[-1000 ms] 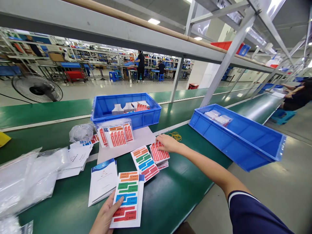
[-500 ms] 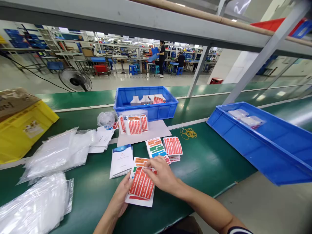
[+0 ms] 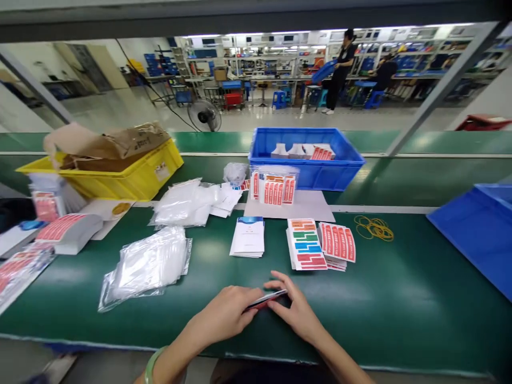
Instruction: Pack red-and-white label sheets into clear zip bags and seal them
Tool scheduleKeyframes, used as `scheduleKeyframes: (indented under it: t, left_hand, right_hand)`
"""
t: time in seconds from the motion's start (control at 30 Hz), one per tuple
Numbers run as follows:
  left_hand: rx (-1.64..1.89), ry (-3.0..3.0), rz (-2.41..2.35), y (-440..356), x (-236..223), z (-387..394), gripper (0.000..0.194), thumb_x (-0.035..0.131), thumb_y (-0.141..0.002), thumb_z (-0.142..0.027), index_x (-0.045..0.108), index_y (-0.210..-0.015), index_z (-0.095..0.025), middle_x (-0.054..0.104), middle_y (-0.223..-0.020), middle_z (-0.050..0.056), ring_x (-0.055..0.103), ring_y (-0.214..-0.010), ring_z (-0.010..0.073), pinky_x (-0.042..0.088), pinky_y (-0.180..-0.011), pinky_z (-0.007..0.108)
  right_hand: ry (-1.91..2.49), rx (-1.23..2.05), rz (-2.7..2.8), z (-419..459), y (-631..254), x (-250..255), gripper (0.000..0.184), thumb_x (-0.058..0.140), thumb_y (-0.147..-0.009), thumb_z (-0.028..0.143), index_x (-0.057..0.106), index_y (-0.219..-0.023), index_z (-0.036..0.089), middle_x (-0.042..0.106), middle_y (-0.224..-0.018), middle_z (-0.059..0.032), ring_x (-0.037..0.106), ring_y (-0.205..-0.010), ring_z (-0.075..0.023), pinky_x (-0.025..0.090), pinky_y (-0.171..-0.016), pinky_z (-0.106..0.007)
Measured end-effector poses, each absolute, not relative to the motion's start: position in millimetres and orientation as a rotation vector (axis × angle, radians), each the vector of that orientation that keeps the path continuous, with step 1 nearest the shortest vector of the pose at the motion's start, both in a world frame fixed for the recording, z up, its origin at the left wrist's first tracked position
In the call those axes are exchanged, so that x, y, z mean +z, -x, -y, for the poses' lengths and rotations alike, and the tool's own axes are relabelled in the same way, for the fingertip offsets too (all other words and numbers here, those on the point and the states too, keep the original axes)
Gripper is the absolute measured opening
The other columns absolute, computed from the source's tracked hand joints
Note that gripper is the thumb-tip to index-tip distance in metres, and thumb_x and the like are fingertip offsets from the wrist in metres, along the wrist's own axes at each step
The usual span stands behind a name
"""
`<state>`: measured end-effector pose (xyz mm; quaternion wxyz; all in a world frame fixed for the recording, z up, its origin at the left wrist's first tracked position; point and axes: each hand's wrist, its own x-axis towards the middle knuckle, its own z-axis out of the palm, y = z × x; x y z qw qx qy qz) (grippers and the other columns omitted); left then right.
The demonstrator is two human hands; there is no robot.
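A thin stack of sticker sheets (image 3: pixel 265 300) is seen almost edge-on, with red on its lower face. My left hand (image 3: pixel 228 314) pinches its left end between thumb and fingers. Around the right end curl the thumb and fingers of my right hand (image 3: pixel 298 312). Beyond my hands lie a pile of white booklets (image 3: pixel 247 237) with blue tops, a pile of multicoloured sticker sheets (image 3: pixel 307 245), and a pile of red label sheets (image 3: pixel 338 242). How many sheets my hands hold is hidden.
Clear plastic bags (image 3: pixel 150 264) lie at left, before a yellow bin (image 3: pixel 132 178) with brown wrapping. A blue bin (image 3: pixel 308 173) stands behind filled bags (image 3: pixel 274 186). Rubber bands (image 3: pixel 374 228) lie near another blue bin (image 3: pixel 476 229) at right. A person (image 3: pixel 340 69) stands far behind.
My view has swung left. The sheets, earlier face-up with red labels showing, are now tipped edge-on. My right hand has moved from their top face to their right end.
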<state>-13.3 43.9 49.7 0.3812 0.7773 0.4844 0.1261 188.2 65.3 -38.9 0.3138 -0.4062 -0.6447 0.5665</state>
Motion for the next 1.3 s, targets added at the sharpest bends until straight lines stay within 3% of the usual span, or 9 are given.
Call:
scheduleKeyframes:
  t: [0.1, 0.2, 0.33, 0.43, 0.57, 0.8, 0.9, 1.07, 1.3]
  left_hand:
    - [0.352, -1.954, -1.254, 15, 45, -39, 0.022, 0.049, -0.088, -0.026, 0.066, -0.102, -0.026, 0.069, -0.093, 0.004, 0.061, -0.084, 0.0229, 0.038, -0.073, 0.026]
    - [0.547, -1.779, -1.448, 39, 47, -38, 0.025, 0.057, -0.084, -0.038, 0.066, -0.104, -0.025, 0.068, -0.102, 0.005, 0.060, -0.093, 0.0228, 0.040, -0.081, 0.025]
    - [0.812, -1.404, -2.256, 109, 36, -37, 0.035, 0.051, -0.084, -0.050, 0.062, -0.097, -0.020, 0.068, -0.096, 0.007, 0.062, -0.087, 0.0221, 0.042, -0.076, 0.026]
    - [0.437, -1.243, -2.679, 158, 16, -34, 0.038, 0.047, -0.083, -0.050, 0.057, -0.099, -0.017, 0.066, -0.097, 0.010, 0.061, -0.085, 0.0273, 0.039, -0.069, 0.031]
    - [0.285, -1.157, -2.686, 186, -5, -29, 0.023, 0.050, -0.076, -0.039, 0.057, -0.078, -0.017, 0.065, -0.079, 0.013, 0.060, -0.079, 0.0337, 0.035, -0.062, 0.033]
    - [0.513, -1.051, -2.433, 198, -12, -21, 0.018, 0.047, -0.078, -0.032, 0.056, -0.070, -0.018, 0.065, -0.063, 0.005, 0.064, -0.066, 0.0231, 0.042, -0.062, 0.028]
    - [0.672, -1.027, -2.338, 193, -6, -16, 0.026, 0.050, -0.079, -0.043, 0.054, -0.072, -0.018, 0.061, -0.057, 0.003, 0.063, -0.060, 0.0214, 0.044, -0.059, 0.028]
    - [0.862, -1.127, -2.142, 147, 3, -19, 0.033, 0.051, -0.080, -0.052, 0.047, -0.071, -0.020, 0.049, -0.052, -0.003, 0.055, -0.050, 0.0168, 0.041, -0.052, 0.026]
    - [0.849, -1.330, -1.804, 62, -8, -32, 0.029, 0.052, -0.084, -0.043, 0.047, -0.069, -0.019, 0.047, -0.060, -0.003, 0.049, -0.056, 0.0140, 0.037, -0.055, 0.024]
  right_hand:
    - [1.050, 1.515, 1.776, -61, -180, -46, 0.020, 0.059, -0.085, 0.031, 0.064, -0.104, 0.026, 0.067, -0.101, -0.0023, 0.061, -0.097, -0.0210, 0.045, -0.093, -0.036]
    - [1.040, 1.518, 1.829, -59, -181, -40, 0.021, 0.055, -0.088, 0.037, 0.070, -0.083, 0.023, 0.068, -0.085, -0.0029, 0.062, -0.082, -0.0224, 0.049, -0.079, -0.033]
    - [1.051, 1.582, 1.716, -59, -192, -33, 0.025, 0.053, -0.089, 0.041, 0.072, -0.095, 0.025, 0.068, -0.100, -0.0048, 0.062, -0.094, -0.0245, 0.048, -0.087, -0.034]
    - [1.046, 1.626, 1.716, -58, -195, -35, 0.029, 0.053, -0.089, 0.042, 0.069, -0.109, 0.028, 0.065, -0.115, -0.0042, 0.059, -0.108, -0.0250, 0.043, -0.099, -0.035]
    - [1.074, 1.648, 1.717, -57, -190, -39, 0.032, 0.052, -0.089, 0.044, 0.068, -0.111, 0.028, 0.066, -0.113, -0.0045, 0.059, -0.108, -0.0261, 0.044, -0.099, -0.036]
    - [1.142, 1.734, 1.567, -55, -188, -52, 0.042, 0.053, -0.085, 0.054, 0.069, -0.105, 0.022, 0.068, -0.099, -0.0085, 0.064, -0.087, -0.0283, 0.053, -0.082, -0.036]
    - [1.220, 1.810, 1.318, -53, -188, -46, 0.058, 0.061, -0.077, 0.059, 0.059, -0.121, 0.022, 0.065, -0.109, -0.0112, 0.063, -0.096, -0.0301, 0.054, -0.085, -0.037]
    - [1.333, 1.877, 1.020, -51, -184, -23, 0.104, 0.066, -0.070, 0.063, 0.005, -0.149, 0.031, 0.047, -0.135, -0.0136, 0.058, -0.111, -0.0310, 0.060, -0.068, -0.032]
    - [1.243, 1.708, 1.525, -51, -182, -49, 0.051, 0.057, -0.078, 0.063, 0.067, -0.105, 0.021, 0.063, -0.115, -0.0106, 0.061, -0.101, -0.0267, 0.055, -0.069, -0.023]
